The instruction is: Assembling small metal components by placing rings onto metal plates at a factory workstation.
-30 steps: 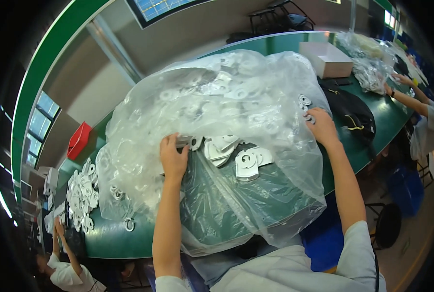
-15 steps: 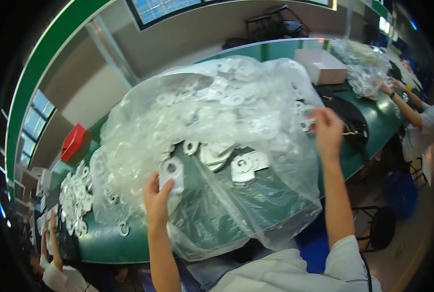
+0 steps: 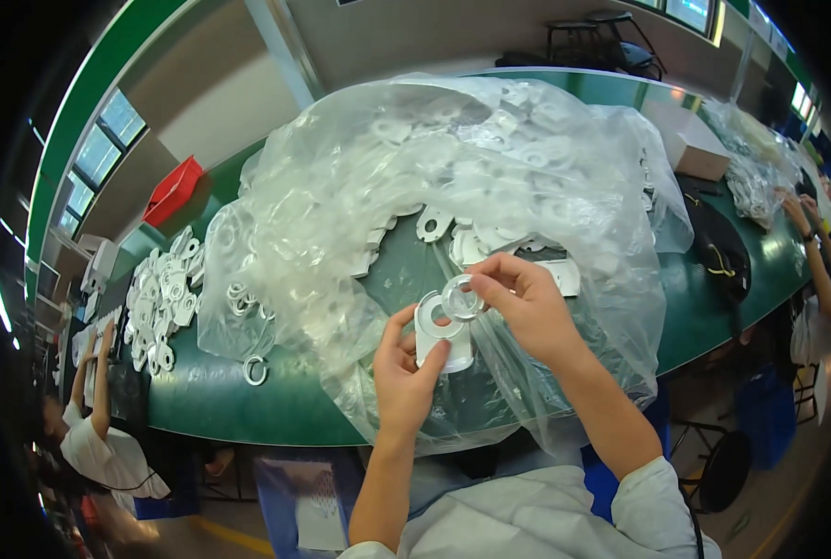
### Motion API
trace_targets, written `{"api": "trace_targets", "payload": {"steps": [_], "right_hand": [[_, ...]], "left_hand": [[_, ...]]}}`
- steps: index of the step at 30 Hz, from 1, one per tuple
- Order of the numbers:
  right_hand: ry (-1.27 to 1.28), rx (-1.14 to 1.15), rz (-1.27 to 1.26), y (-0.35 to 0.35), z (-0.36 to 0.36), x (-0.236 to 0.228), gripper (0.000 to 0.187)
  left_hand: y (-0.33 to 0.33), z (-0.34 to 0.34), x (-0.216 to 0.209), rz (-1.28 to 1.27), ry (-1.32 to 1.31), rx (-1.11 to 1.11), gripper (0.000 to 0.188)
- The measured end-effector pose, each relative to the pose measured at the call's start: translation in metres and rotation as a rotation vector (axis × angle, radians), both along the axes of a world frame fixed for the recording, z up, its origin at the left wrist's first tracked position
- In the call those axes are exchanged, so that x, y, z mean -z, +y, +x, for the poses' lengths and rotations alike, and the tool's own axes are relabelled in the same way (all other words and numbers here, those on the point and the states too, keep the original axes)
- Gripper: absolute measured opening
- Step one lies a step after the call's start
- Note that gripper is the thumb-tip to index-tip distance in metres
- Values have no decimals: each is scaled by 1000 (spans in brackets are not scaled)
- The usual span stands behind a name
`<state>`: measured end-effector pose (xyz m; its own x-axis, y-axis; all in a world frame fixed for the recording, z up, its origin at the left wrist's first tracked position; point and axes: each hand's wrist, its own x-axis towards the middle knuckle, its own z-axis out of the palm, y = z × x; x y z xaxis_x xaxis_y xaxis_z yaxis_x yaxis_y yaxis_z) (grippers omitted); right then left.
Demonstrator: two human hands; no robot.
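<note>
I have the left hand (image 3: 404,377) pinching a white plate (image 3: 459,350), the right hand (image 3: 530,306) a clear round piece (image 3: 459,301), above the plastic bag (image 3: 327,200).

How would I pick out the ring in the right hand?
Find the clear bag on the green table; look over its near side. The left hand holds a white plate; the right hand holds the ring at its upper right. Unlike the white plate, the ring is see-through.

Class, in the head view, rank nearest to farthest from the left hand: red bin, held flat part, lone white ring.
1. Held flat part: in the left hand.
2. Lone white ring: left, on the table.
3. Red bin: left, farther back.
</note>
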<state>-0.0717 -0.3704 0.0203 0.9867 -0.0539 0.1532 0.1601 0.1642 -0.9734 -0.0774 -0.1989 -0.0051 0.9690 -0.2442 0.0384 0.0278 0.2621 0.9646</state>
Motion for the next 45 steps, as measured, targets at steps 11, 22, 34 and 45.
{"api": "trace_targets", "payload": {"steps": [11, 22, 34, 45], "right_hand": [[-75, 174, -295, 34, -10, 14, 13], [164, -84, 56, 67, -14, 51, 25], [194, -398, 21, 74, 35, 41, 29], [283, -505, 266, 69, 47, 60, 35]], "left_hand": [[-1, -9, 11, -11, -45, -96, 37], [14, -11, 21, 30, -58, -336, 24], [221, 27, 18, 1309, -544, -810, 13], [146, 18, -22, 497, -263, -547, 15]]}}
